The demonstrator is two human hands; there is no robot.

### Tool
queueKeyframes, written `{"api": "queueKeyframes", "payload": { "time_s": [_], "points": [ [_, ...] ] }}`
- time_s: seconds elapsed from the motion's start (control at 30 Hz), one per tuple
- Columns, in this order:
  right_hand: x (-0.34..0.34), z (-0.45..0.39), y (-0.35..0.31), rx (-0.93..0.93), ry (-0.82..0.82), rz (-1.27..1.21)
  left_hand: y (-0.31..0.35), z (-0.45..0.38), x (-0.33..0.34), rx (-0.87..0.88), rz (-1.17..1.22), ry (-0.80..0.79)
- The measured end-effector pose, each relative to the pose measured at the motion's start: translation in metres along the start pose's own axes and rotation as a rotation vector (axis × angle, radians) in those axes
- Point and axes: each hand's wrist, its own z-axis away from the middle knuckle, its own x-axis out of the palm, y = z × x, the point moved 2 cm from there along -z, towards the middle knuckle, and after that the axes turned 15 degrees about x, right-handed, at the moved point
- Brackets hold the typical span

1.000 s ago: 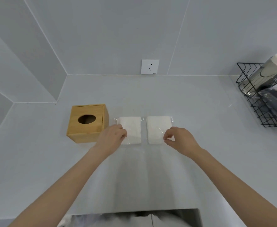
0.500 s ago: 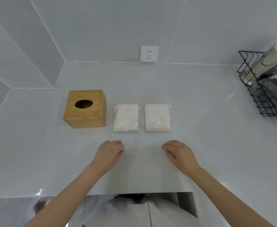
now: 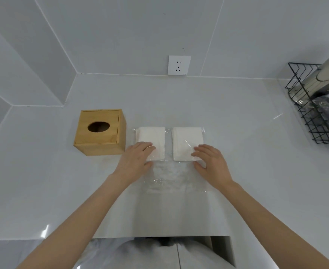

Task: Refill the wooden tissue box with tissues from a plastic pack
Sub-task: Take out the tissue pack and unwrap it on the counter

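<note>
Head view shows both hands spread flat and holding nothing: the left hand (image 3: 135, 159) lies on the near end of the left tissue pack (image 3: 150, 141), the right hand (image 3: 211, 162) on the near end of the right tissue pack (image 3: 187, 141). Both packs lie side by side just apart, midway between the near and far edges of the surface (image 3: 237, 117), with the wooden tissue box (image 3: 100, 131) just beside the left pack, toward the left edge, its oval opening facing up.

The clear wrap looks slick, so a pack could slide on the glossy surface rather than lift. Tearing it roughly might rip or scatter the tissues.

Whether the box is empty cannot be told; its opening is dark. The film's seams are hard to make out, and a wire rack (image 3: 315, 113) at the right edge is cut off.
</note>
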Motion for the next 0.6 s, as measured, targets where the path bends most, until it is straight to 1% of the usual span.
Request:
{"api": "queueKeyframes", "payload": {
  "time_s": [0.07,0.17,0.27,0.37,0.47,0.53,0.6],
  "points": [
    [0.005,-0.007,0.0,-0.027,-0.043,0.057,-0.006,-0.007,0.003,-0.01,0.026,-0.058],
    [0.008,-0.013,0.001,-0.068,-0.101,0.126,-0.012,-0.01,0.007,0.022,0.012,-0.05],
    [0.012,-0.015,0.007,-0.062,-0.119,0.111,-0.013,-0.011,0.007,0.041,-0.068,-0.036],
    [0.011,-0.022,0.009,-0.079,-0.107,0.074,-0.019,-0.014,0.006,0.055,-0.071,-0.029],
    [0.003,-0.025,0.004,-0.142,-0.118,0.059,-0.025,-0.015,0.004,0.085,-0.042,-0.085],
    [-0.006,-0.03,0.0,-0.171,-0.172,0.067,-0.028,-0.018,-0.001,0.065,0.037,-0.121],
    [-0.019,-0.039,-0.005,-0.106,-0.274,0.043,-0.03,-0.025,-0.011,0.044,0.094,-0.146]
  ]
}}
